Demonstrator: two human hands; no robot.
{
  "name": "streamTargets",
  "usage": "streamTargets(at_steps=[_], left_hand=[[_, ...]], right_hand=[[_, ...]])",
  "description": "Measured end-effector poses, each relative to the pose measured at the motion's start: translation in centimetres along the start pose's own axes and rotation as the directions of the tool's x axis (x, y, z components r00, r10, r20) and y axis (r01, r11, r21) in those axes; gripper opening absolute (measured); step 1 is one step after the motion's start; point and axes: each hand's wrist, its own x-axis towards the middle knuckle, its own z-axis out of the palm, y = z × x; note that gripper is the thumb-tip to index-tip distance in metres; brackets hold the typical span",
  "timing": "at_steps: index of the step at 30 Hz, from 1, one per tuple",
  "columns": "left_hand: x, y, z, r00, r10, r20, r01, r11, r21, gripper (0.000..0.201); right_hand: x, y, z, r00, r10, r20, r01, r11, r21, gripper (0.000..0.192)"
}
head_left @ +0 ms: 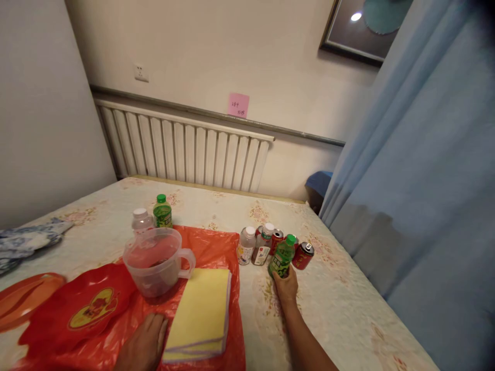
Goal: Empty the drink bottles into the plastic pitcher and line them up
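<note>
My right hand [286, 286] is wrapped round the lower part of a green plastic bottle [282, 256] with a green cap. The bottle stands almost upright beside a red can [303, 255], a dark-labelled bottle [263, 245] and a clear bottle with a white cap [246, 246]. More red cans [277, 240] are partly hidden behind them. Low in the view, my left hand [146, 340] rests on a red plastic sheet [201, 238], fingers together and holding nothing I can see. Just right of it lies a stack of yellow cloths [201, 314].
A clear jug with a handle [154, 268] stands on the red sheet, near a red scalloped tray [58, 314] and an orange lid [27, 296]. Behind the jug are another green bottle [163, 212] and a white-capped bottle [142, 221]. A blue curtain [417, 154] hangs at right.
</note>
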Motion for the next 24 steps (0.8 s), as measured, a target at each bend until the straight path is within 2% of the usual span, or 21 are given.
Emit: streamTargets(at_steps=[6,14,24], left_hand=[[0.0,-0.1,0.1,1.0,-0.004,0.021,0.004,1.0,-0.011,0.04],[-0.1,-0.1,0.1,1.0,-0.017,0.019,0.017,1.0,-0.007,0.04],[-0.1,0.6,-0.9,0.997,-0.046,0.064,0.047,0.999,-0.024,0.042]], right_hand=[[0.8,1.9,1.0,0.998,-0.042,0.044,0.038,0.996,0.075,0.062],[1.5,2.5,1.9,0.985,-0.172,0.023,0.17,0.983,0.072,0.06],[1.9,3.4,2.5,0.985,-0.166,0.057,0.161,0.984,0.073,0.058]])
